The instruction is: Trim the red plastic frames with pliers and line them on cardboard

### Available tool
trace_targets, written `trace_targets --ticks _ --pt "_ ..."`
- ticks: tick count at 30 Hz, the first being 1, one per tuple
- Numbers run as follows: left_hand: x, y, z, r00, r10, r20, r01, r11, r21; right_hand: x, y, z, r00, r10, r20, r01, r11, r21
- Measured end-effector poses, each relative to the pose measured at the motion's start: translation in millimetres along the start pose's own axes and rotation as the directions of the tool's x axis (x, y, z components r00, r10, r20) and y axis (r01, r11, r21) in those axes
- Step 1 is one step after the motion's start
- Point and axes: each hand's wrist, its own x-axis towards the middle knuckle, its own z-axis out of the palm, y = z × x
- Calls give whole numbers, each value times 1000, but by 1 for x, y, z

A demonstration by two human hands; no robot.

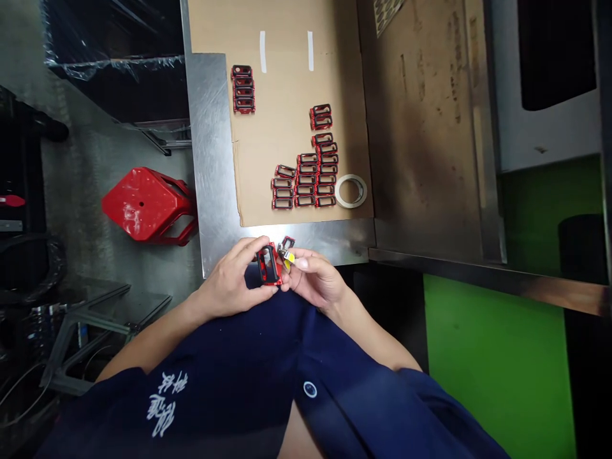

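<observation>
My left hand (pixel 234 278) grips a red-and-black rectangular frame (pixel 269 264) between thumb and fingers, over the table's near edge. In my right hand (pixel 318 278) is a small metal clip with yellow grips (pixel 287 256), pinched between thumb and fingers close to the frame's right side. Whether the clip touches the frame I cannot tell. Just beyond the clip, another small red-and-black frame (pixel 288 242) lies on the metal edge, partly hidden. Farther up, several similar frames (pixel 306 180) lie in columns on the cardboard.
A stack of several more frames (pixel 243 92) lies at the cardboard's left. A roll of tape (pixel 350 191) sits at the right of the columns. Cardboard (pixel 268 140) covers the metal table (pixel 210 159). A red stool (pixel 138 204) stands left of the table.
</observation>
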Motion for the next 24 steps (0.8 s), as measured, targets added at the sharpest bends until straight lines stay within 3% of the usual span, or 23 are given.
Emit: trace_targets --ticks 2,4,5,7,9,11,17,24 --pt "-3 -1 -1 1000 4 -1 -4 998 -61 -9 -4 1 997 -55 -57 48 992 -118" --pt "-8 -6 -1 1000 -18 13 20 983 -182 -24 -10 2 959 -245 -140 168 895 -412" --pt "-10 -9 -1 1000 -20 21 24 973 -231 -33 -14 3 913 -381 -144 227 769 -598" --pt "-13 -14 1 1000 5 27 3 960 -279 -49 -20 7 804 -594 -8 286 399 -871" --pt "-13 -16 3 998 54 22 -45 956 -289 -59 -24 14 740 -638 215 336 73 -939" --pt "-11 -15 4 995 102 19 -91 949 -303 -63 -24 21 707 -595 382 416 -87 -905" --pt "-1 -11 4 983 180 21 -168 947 -273 -53 -17 27 644 -551 532 514 -203 -833" --pt "0 -11 3 980 199 3 -192 949 -248 -49 -18 28 648 -519 557 526 -223 -821"
